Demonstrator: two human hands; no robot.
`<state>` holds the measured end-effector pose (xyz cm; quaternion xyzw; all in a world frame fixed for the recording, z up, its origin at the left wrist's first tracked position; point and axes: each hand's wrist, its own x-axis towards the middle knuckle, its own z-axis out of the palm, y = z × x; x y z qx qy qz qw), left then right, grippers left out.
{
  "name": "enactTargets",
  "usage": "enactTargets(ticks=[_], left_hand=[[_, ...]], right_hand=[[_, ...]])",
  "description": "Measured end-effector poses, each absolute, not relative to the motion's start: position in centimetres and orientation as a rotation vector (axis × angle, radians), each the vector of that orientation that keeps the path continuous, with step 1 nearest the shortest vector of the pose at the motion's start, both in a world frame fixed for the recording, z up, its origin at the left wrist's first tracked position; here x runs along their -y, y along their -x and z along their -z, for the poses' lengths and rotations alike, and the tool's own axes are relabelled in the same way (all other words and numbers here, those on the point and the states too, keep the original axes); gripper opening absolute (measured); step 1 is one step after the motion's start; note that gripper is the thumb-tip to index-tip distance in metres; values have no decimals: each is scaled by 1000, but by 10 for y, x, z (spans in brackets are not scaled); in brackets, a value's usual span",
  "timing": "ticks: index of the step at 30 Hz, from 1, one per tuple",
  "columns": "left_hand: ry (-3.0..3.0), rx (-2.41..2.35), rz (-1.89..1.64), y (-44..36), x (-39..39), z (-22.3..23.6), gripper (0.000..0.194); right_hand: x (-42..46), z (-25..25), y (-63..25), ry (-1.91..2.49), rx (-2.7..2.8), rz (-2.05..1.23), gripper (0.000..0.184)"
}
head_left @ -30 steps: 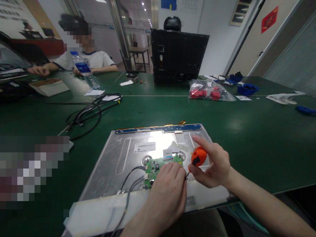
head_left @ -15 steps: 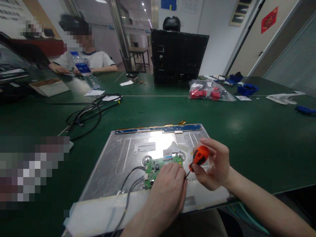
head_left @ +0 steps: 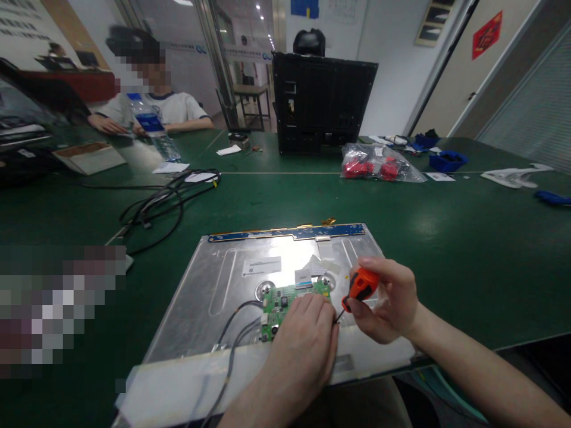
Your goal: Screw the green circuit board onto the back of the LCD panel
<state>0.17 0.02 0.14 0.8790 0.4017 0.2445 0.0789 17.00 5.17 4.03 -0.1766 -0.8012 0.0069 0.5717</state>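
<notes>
Screwdriver (head_left: 363, 287) at the edge of the circuit board (head_left: 285, 295), on the metal panel (head_left: 200, 297).
Over the panel, the right hand (head_left: 392, 300) grips the screwdriver; the left hand (head_left: 307, 324) covers part of the board, its fingertips' hold impossible to tell. Beyond the panel, a clear bag (head_left: 379, 162) holds red items, and a blue container (head_left: 447, 166), farther right, holds something dark.

- The left hand (head_left: 306, 336) hides the lower right of the circuit board (head_left: 291, 292).
- The tip of the screwdriver (head_left: 362, 285) is too small to tell.
- Print on the white label (head_left: 262, 266) is unreadably small.
- The right forearm (head_left: 484, 362) is cut off at lower right.
</notes>
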Motion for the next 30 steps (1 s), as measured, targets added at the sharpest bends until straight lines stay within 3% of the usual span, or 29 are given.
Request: enactTargets(ticks=[9,17,30], left_hand=[[-2615,-1174,-759,-1,0,-4,13],[-2598,-1169,-747,-1,-1,-3,13],[-2517,-1169,-659,0,0,-3,13]], right_hand=[[-51,-49,-169,429,1934,-15,59],[-51,-38,-171,432,1917,-108,66],[-48,-36,-176,457,1814,52,64]])
